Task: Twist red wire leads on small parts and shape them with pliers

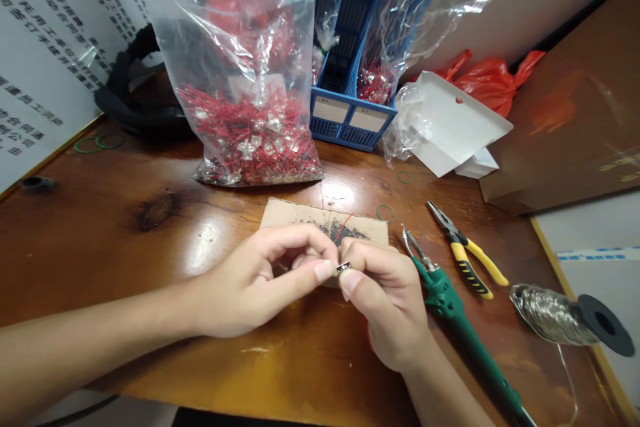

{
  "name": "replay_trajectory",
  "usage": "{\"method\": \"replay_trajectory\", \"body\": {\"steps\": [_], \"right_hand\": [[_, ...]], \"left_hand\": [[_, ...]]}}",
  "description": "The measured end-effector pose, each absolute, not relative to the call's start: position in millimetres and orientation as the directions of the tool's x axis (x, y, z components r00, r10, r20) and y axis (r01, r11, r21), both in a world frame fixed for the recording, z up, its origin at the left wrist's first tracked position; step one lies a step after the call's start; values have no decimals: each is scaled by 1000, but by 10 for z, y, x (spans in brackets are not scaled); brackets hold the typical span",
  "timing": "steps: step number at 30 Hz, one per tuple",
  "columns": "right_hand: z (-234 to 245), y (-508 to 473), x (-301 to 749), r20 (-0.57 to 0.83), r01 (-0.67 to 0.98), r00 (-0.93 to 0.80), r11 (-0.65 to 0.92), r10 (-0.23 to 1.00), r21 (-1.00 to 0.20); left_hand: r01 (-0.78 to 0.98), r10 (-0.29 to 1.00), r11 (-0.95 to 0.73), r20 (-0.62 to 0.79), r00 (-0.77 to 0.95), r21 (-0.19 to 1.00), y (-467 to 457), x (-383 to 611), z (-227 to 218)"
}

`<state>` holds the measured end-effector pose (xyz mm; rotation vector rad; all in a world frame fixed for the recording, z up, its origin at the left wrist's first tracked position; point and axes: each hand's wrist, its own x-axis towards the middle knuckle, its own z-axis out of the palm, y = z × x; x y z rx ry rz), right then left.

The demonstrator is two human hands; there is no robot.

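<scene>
Above the front of the table, my left hand and my right hand meet fingertip to fingertip. Between my right thumb and forefinger is a small shiny metal part, mostly covered by the fingers. My left thumb and forefinger are pinched together at its left side; what lies inside that pinch is hidden. A thin red wire sticks up behind the fingers, and where its lower end goes cannot be seen. Beneath the hands lies a piece of cardboard with dark scorch marks.
A green soldering iron lies right of my right hand, beside yellow-handled pliers and a solder spool. Behind stand a clear bag of red-wired metal parts, a blue bin, a white box and a brown carton.
</scene>
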<state>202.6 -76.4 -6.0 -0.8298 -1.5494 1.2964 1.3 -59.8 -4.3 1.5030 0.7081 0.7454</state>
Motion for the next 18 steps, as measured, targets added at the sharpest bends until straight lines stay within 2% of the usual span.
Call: {"method": "replay_trajectory", "body": {"steps": [18], "right_hand": [[-92,-749,2011,201,-159,-372,151,906,-976]], "left_hand": [[-23,800,-22,32,600,999,-598,1,-54]]}}
